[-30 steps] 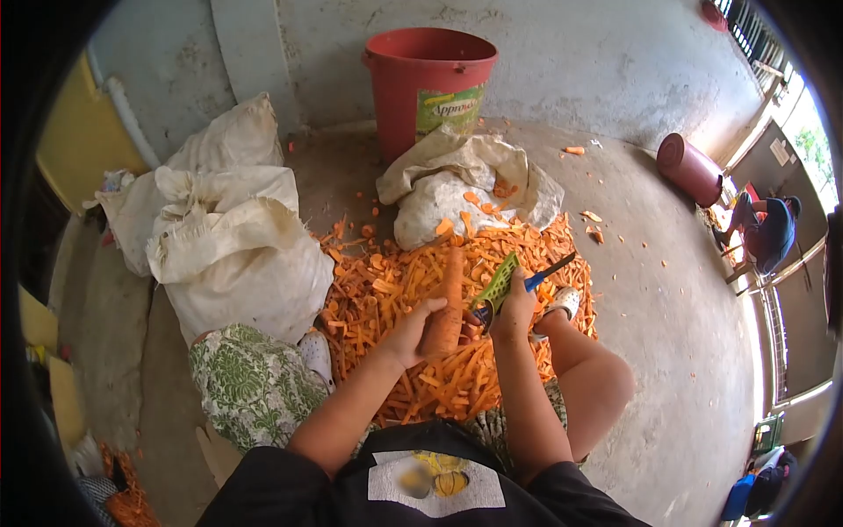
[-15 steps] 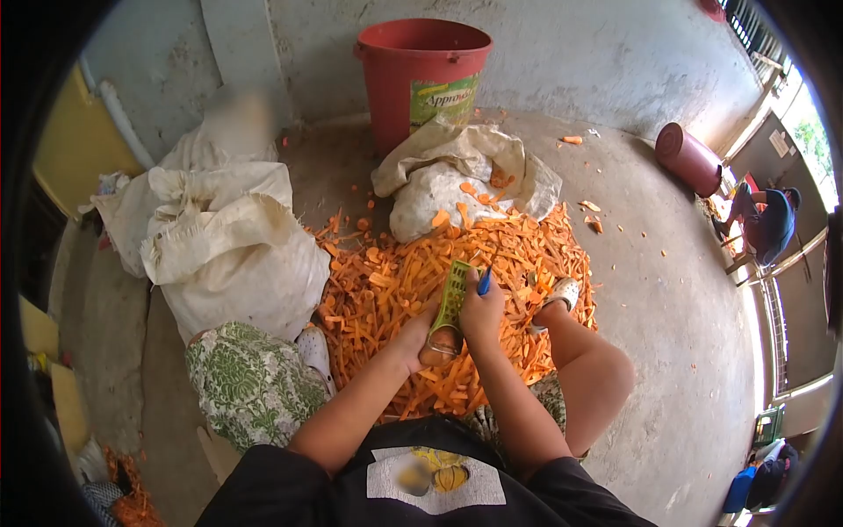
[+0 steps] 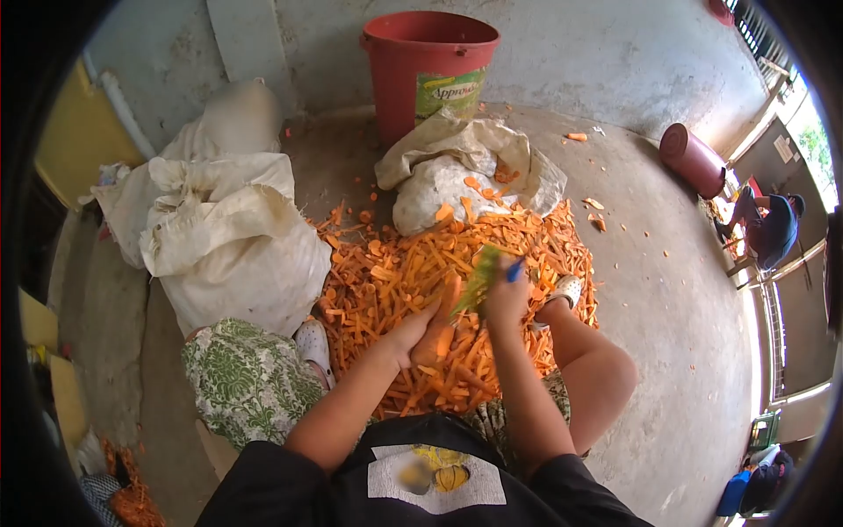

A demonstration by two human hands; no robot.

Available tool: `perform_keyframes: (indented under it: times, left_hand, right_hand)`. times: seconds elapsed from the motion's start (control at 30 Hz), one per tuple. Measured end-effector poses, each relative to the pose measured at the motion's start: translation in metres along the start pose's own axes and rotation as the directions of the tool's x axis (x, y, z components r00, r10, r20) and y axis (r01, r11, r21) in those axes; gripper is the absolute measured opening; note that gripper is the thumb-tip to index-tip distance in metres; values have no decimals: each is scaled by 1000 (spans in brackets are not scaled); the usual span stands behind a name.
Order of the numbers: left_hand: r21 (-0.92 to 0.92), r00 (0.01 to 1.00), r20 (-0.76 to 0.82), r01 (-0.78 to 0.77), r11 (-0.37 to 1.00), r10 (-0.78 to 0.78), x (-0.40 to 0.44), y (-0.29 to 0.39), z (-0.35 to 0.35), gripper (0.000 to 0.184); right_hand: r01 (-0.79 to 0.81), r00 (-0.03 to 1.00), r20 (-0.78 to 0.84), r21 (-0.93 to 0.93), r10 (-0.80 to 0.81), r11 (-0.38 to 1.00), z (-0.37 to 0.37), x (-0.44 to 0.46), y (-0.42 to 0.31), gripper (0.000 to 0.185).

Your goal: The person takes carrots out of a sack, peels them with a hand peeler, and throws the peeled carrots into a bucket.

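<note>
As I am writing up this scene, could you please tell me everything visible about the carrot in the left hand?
The carrot is thick, long and orange, held in the left hand over a pile of orange strips. It slants, far end rightward, partly hidden by that hand. A blurred green tool is close beside it; contact is unclear.
</note>
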State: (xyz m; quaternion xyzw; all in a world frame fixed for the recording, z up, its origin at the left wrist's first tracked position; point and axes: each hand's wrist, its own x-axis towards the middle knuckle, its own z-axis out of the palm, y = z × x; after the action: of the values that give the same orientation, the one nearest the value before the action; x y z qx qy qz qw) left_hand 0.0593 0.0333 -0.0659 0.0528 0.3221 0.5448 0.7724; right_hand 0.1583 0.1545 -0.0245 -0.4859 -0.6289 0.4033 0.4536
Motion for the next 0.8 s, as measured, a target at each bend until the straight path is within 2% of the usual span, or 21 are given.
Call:
perform_keyframes:
  times: [0.03,0.07,0.1,0.17,0.23,0.33,0.4,0.47,0.53,0.7,0.77,0.8]
  left_hand:
    - [-49,992,-110,-73,996,67,11,-7,-6,39]
    - [-49,992,-110,-72,996,66,6,-4,-1,39]
    - [-58,994,-77,-80,995,75,-4,2,8,39]
    - [-71,995,-44,-90,993,87,-10,3,16,39]
    - [-38,980,-155,-129,991,122,-6,-1,23,39]
    - [53,988,-105,-112,992,117,-10,8,24,39]
    - [45,988,-87,-122,992,125,-11,9,22,39]
    - [34,988,-75,-136,990,138,-10,9,21,39]
    - [49,976,-147,-156,987,162,-7,8,17,38]
    - [111,977,-174,-107,988,126,-5,10,11,38]
    - [105,980,-172,-88,991,105,-9,9,6,39]
    - [180,994,-113,10,984,10,-13,7,5,41]
  right_hand:
    - [56,996,65,-35,-54,998,7,-18,-8,32]
    - [115,986,131,-65,-106,991,10,-31,-14,32]
    - [115,986,131,-65,-106,991,11,-37,-17,32]
    - [47,985,175,-220,-8,974,13,-43,-20,30]
    - [54,986,167,-235,-15,971,15,-41,-17,28]
    - [77,990,138,-271,-40,959,18,-36,-18,25]
    - [98,990,128,-295,-62,950,19,-35,-19,24]
    - [49,986,166,-254,-6,966,22,-35,-16,25]
    - [41,985,173,-267,6,963,24,-35,-15,25]
    - [-16,982,178,-270,66,963,24,-34,-13,26]
    - [-24,993,105,-269,54,963,26,-31,9,28]
    - [-126,991,-62,-93,121,988,25,-10,42,29]
